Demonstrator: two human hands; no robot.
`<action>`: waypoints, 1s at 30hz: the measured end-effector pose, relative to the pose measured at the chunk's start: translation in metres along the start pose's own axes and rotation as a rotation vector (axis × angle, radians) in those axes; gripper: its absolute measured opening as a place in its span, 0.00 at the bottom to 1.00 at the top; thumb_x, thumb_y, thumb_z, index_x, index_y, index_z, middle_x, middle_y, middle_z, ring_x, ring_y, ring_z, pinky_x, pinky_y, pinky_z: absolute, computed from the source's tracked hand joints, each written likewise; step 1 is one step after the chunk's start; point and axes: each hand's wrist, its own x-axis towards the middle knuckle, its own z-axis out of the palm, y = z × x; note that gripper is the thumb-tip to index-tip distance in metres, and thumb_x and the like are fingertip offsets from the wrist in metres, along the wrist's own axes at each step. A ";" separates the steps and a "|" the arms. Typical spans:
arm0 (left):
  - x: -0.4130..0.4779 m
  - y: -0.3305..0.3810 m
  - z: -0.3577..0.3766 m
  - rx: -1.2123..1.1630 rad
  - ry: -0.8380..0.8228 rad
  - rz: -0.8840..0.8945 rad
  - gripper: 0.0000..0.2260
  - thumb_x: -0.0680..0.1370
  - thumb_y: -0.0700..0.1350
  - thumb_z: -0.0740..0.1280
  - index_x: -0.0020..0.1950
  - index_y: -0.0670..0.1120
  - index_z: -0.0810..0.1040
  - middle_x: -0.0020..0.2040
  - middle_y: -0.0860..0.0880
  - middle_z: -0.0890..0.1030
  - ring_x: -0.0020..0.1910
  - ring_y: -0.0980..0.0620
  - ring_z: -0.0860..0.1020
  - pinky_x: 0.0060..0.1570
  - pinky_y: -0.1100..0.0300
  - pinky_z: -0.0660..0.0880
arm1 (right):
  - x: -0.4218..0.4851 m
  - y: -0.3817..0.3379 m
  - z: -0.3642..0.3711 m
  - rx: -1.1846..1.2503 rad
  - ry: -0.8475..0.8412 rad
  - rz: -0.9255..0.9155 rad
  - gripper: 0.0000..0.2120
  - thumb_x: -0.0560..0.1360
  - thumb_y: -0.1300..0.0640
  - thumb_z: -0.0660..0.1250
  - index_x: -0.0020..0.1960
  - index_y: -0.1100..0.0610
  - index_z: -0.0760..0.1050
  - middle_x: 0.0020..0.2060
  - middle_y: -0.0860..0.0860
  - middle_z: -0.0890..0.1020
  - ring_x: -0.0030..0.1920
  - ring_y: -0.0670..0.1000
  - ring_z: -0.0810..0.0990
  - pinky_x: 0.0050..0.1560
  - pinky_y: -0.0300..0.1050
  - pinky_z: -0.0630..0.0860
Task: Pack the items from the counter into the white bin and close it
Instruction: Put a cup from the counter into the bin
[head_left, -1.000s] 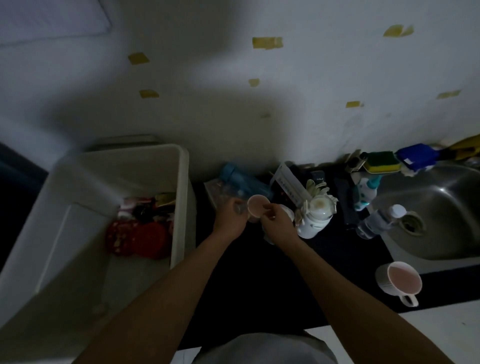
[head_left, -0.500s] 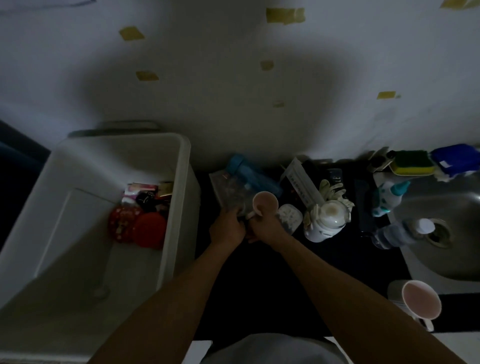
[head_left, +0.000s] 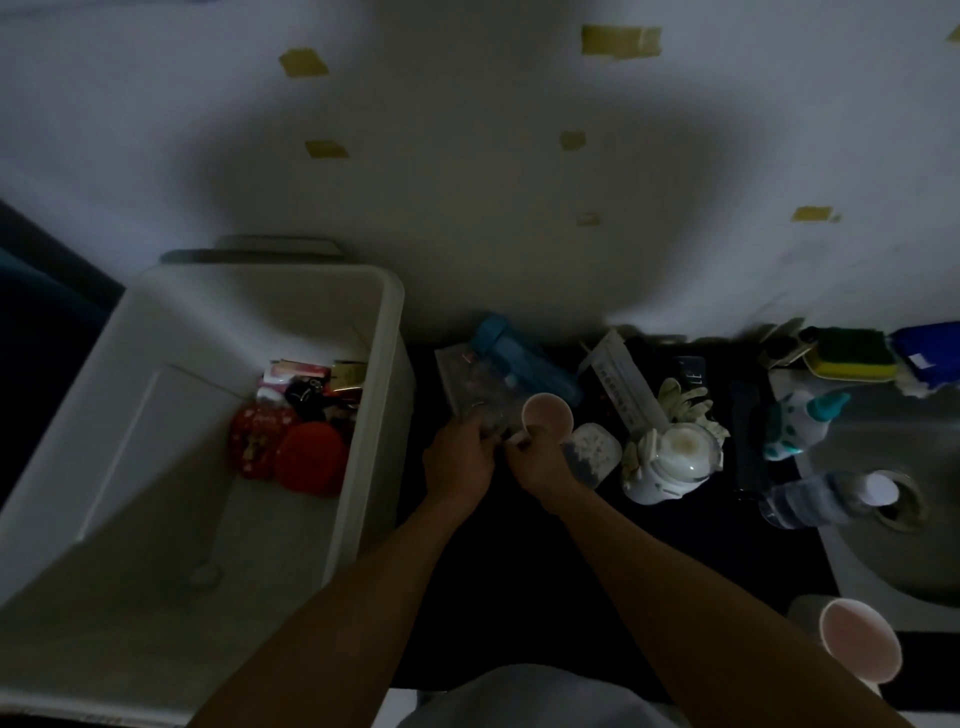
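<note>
- Light is dim and fine detail is poor.
- Bin (head_left: 387, 332): white and open, on the left. Its right wall is just beside the dark surface (head_left: 519, 597).
- Lid (head_left: 280, 248): a flat pale piece behind the bin, against the wall.
- In the bin's far right corner lies a red round tin (head_left: 311, 457). A red patterned pouch (head_left: 258, 439) touches its left side, and small packets (head_left: 301, 371) lie behind both.
- Left hand (head_left: 457, 465): over the surface, just right of the bin. Its fingers are curled round the near edge of a clear bag (head_left: 467, 387). The rest of the bag lies flat on the surface.
- Right hand (head_left: 540, 465): touching the left hand. Its fingers pinch the near side of the cup (head_left: 547, 414); the exact grip point is hidden.
- The cup is upright with its mouth up and is pinkish inside. It sits at the bag's near right corner. I cannot tell whether it is lifted or standing.
- A blue bottle (head_left: 519, 364) lies on its side behind the bag, near the wall.
- A tub (head_left: 592, 452) with a pale lid sits just right of the right hand.
- A white pot (head_left: 675, 460) stands right of the tub, with pale gloves (head_left: 685, 402) behind it. A white packet (head_left: 621, 382) lies between the blue bottle and the gloves.
- Sink (head_left: 883, 566): at the right. A clear bottle (head_left: 826, 499) lies on its side by the drain.
- A white and teal dispenser (head_left: 800, 423) is at the sink's far edge. A green and yellow sponge (head_left: 852, 356) lies behind it.
- A second cup (head_left: 860, 647) stands at the near right, well apart from the hands.
- The wall carries scattered pieces of yellow tape (head_left: 621, 40).
</note>
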 end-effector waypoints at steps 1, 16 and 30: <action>-0.001 0.000 -0.003 -0.003 0.011 0.005 0.06 0.77 0.51 0.65 0.53 0.54 0.76 0.48 0.50 0.79 0.47 0.49 0.78 0.39 0.59 0.67 | -0.002 -0.001 0.000 0.000 0.025 0.002 0.06 0.79 0.61 0.59 0.49 0.65 0.71 0.41 0.60 0.78 0.41 0.54 0.75 0.41 0.48 0.73; -0.022 0.016 -0.097 0.028 0.226 0.319 0.14 0.75 0.61 0.64 0.52 0.53 0.73 0.48 0.50 0.76 0.45 0.49 0.77 0.40 0.53 0.77 | -0.045 -0.021 -0.004 0.150 0.362 -0.161 0.18 0.75 0.45 0.65 0.61 0.53 0.71 0.39 0.48 0.81 0.39 0.48 0.83 0.44 0.55 0.83; -0.045 -0.020 -0.225 -0.165 0.470 0.375 0.20 0.70 0.68 0.67 0.36 0.52 0.69 0.28 0.57 0.71 0.26 0.65 0.66 0.27 0.72 0.56 | -0.124 -0.116 0.000 0.036 0.749 -0.662 0.14 0.70 0.36 0.69 0.47 0.42 0.69 0.38 0.40 0.80 0.39 0.37 0.79 0.38 0.34 0.73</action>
